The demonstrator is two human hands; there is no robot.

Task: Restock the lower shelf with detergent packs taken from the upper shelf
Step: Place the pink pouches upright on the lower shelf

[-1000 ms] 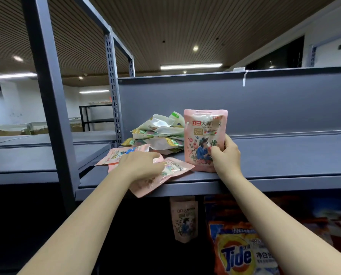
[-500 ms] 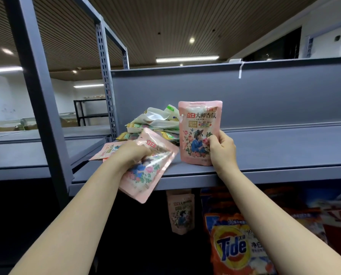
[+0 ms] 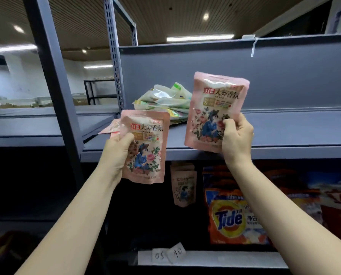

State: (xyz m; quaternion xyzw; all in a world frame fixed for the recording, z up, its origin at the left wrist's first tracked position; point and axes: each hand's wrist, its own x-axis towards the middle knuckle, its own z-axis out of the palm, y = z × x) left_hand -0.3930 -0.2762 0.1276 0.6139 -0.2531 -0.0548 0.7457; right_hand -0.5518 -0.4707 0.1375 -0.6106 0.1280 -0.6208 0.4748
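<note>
Two pink packs, left hand (image 3: pixel 117 147) gripping one (image 3: pixel 146 143), right hand (image 3: pixel 236 135) the other (image 3: pixel 215 108), lower shelf dim.

Head view, single camera, worn at head height. Faces forward and slightly upward at a grey rack: ceiling lights fill the top of the frame, the upper shelf (image 3: pixel 284 133) runs just above mid-frame, and its front edge crosses the frame from left to right. Lower shelf (image 3: pixel 215 259) sits near the bottom edge, dim. Close range: both forearms enter from the bottom corners, left hand (image 3: pixel 116 151) and right hand (image 3: pixel 237 139) at arm's reach before the upper shelf's front edge. Wide-angle bowing at the rack upright (image 3: pixel 52 76) on the left. No second view; nothing shared.
</note>
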